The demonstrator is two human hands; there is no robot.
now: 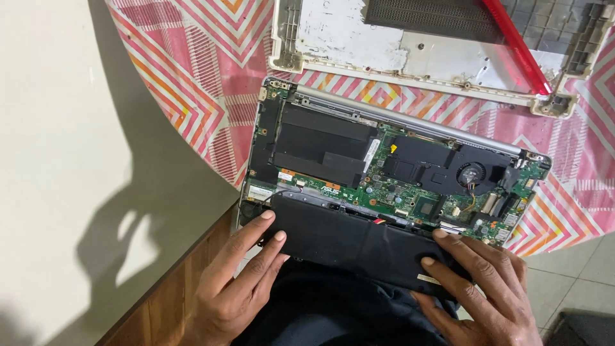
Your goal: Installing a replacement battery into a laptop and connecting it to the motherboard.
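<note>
An opened laptop [333, 115] lies with its underside up, showing a green circuit board [384, 192] and a round fan [472, 173]. Along its near edge sits a long flat black battery [352, 243]. My left hand [240, 275] rests its fingertips on the battery's left end, fingers apart. At the battery's right end my right hand [477, 288] presses its fingers on top. Neither hand clearly wraps around the battery.
The laptop sits on a round table under a pink, orange and white zigzag cloth [192, 77]. Behind it lies the removed white bottom cover [359, 45] with a red tool [519, 45] on it. A pale wall is left, tiled floor right.
</note>
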